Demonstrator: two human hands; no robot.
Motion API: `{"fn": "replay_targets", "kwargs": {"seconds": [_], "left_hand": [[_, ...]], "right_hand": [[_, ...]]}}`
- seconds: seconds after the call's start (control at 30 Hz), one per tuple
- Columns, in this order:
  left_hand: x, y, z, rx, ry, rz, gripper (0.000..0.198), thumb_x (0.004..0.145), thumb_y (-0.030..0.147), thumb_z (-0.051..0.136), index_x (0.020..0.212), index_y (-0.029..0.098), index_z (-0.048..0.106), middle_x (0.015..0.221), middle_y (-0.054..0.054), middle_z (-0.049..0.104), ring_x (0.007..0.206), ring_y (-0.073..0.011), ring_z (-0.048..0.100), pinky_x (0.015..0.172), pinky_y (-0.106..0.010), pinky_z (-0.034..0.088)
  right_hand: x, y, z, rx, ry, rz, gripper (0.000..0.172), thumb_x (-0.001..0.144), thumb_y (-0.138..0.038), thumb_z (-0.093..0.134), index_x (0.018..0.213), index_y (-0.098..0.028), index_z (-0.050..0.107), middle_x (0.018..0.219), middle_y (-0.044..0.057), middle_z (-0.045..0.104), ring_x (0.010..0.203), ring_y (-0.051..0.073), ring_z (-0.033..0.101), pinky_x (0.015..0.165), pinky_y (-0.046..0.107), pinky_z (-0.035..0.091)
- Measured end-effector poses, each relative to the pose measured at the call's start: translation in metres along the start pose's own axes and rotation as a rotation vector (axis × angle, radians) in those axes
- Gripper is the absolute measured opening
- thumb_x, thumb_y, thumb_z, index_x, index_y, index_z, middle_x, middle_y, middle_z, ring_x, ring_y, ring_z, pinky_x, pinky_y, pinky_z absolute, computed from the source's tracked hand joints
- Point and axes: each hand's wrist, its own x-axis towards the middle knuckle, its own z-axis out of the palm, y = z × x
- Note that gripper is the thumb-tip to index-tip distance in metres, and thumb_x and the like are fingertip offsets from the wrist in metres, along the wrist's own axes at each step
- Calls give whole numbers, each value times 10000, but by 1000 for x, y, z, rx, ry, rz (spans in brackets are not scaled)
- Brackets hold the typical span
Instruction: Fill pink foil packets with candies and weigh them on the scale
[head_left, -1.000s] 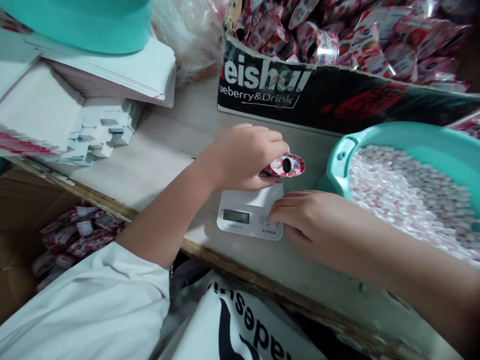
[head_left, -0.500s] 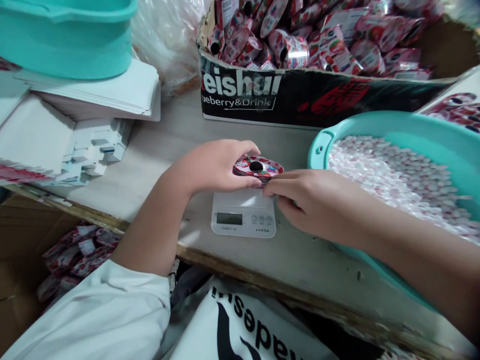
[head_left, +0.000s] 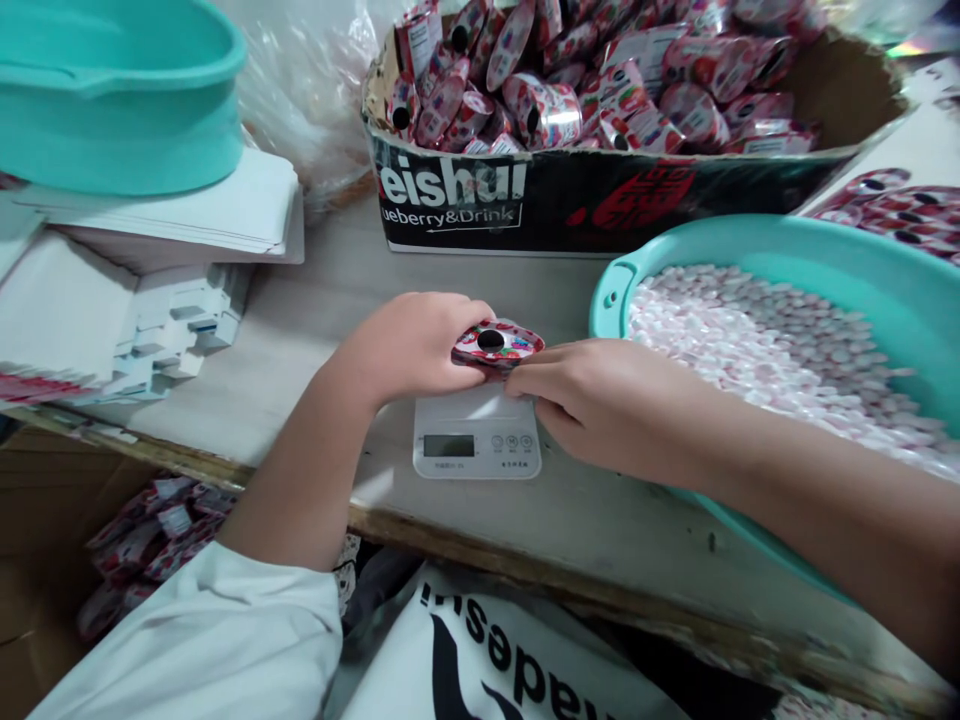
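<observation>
In the middle of the view, a red and pink printed pouch [head_left: 514, 345] with a round dark hole in its top is above a white digital kitchen scale [head_left: 477, 440]. My left hand [head_left: 412, 345] is closed round the pouch's left end, thumb in front and fingers behind. At its right end my right hand [head_left: 585, 390] pinches with fingertips bent; I cannot tell whether they grip the pouch's edge or something small. Whether the pouch rests on the scale is hidden by my hands. The scale's grey display shows no readable figure.
A turquoise basin [head_left: 611, 300] of small white wrapped pieces stands at right. Behind is a black cardboard box [head_left: 555, 215] heaped with similar pouches. At left, another turquoise basin [head_left: 120, 130] sits on stacked white cartons [head_left: 172, 205]. More pouches [head_left: 161, 530] lie below the table edge.
The whole view has shifted slightly, so most things appear a little farther left. Both hands stay at the pouch over the scale, with only small finger movement.
</observation>
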Motion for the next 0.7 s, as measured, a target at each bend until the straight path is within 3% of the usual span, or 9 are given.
{"fn": "replay_targets", "kwargs": {"seconds": [0.4, 0.7], "left_hand": [[0, 1, 1, -14, -7, -13, 320, 857, 431, 627, 1119, 255, 678, 1069, -43, 735, 949, -239, 667, 732, -312, 433], [1, 2, 1, -8, -15, 2, 300, 850, 401, 638, 1102, 241, 662, 1074, -41, 732, 963, -242, 666, 762, -322, 452]], "right_hand": [[0, -2, -4, -84, -53, -6, 219, 919, -165, 433, 915, -177, 652, 849, 40, 629, 653, 107, 434, 633, 256, 194], [-3, 0, -2, -170, -82, -56, 168, 914, -142, 488, 907, -181, 651, 884, 40, 658, 741, 141, 541, 671, 268, 252]]}}
